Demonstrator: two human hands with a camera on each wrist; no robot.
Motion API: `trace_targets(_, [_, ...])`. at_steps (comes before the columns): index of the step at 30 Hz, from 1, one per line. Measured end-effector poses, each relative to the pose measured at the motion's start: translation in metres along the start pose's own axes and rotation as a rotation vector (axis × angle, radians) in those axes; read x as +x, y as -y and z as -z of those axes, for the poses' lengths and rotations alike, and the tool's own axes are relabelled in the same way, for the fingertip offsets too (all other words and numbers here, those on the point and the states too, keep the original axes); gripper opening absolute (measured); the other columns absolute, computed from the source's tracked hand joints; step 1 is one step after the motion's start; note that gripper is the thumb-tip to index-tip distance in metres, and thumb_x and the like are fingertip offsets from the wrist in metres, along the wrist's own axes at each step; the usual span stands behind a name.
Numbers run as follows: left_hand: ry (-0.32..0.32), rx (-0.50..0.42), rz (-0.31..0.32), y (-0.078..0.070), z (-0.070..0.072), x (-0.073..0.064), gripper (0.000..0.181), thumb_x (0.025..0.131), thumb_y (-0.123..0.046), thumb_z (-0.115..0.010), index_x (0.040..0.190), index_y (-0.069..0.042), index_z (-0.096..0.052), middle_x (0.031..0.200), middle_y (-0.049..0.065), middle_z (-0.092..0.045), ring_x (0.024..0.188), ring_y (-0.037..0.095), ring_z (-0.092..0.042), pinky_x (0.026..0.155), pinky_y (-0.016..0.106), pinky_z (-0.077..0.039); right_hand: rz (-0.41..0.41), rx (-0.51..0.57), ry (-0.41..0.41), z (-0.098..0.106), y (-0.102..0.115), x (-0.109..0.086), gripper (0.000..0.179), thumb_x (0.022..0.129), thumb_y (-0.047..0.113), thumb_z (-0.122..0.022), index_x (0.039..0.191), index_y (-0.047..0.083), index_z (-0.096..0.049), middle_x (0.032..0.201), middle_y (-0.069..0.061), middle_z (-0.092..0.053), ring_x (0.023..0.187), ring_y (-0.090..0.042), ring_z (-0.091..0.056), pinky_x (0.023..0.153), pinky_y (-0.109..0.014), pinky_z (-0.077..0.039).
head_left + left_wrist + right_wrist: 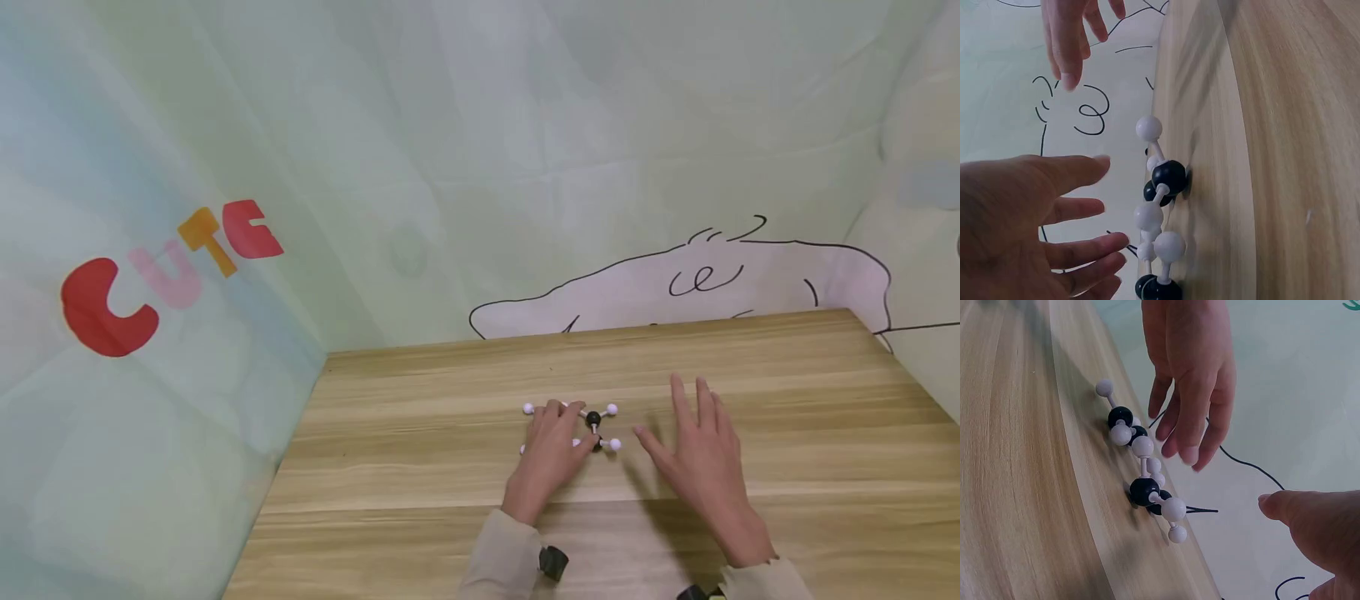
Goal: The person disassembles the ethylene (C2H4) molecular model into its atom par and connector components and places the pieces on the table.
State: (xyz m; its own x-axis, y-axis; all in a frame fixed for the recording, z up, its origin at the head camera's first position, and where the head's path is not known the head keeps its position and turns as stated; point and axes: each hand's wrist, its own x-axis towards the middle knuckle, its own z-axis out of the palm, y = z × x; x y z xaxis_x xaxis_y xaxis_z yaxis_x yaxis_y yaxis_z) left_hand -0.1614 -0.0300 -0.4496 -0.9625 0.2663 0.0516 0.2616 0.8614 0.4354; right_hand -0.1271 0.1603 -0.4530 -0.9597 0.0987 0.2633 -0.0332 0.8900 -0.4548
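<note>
Two ball-and-stick molecule models lie side by side on the wooden table, each with black balls and white balls joined by pale sticks. The right-hand model shows beside my left hand; the left-hand model is mostly covered by that hand in the head view. Fingers spread, my left hand hovers just over the models, and the wrist views show a gap between them. My right hand is held above the table to the right of the models, its fingers extended and nothing in it.
The wooden table reaches back to a pale cloth backdrop with line drawings. Coloured letters mark the cloth on the left. A dark strap piece sits at the left cuff.
</note>
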Motion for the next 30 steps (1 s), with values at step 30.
trace_targets(30, [0.025, 0.118, 0.035, -0.022, -0.029, 0.025, 0.030, 0.085, -0.021, -0.067, 0.112, -0.009, -0.060, 0.093, 0.008, -0.064, 0.086, 0.024, -0.064, 0.070, 0.035, -0.049, -0.007, 0.026, -0.027, -0.001, -0.002, 0.001, 0.088, 0.087, 0.048, -0.064, 0.152, 0.010, -0.019, 0.150, -0.032, -0.020, 0.131, -0.055, -0.027, 0.099, -0.071, -0.026])
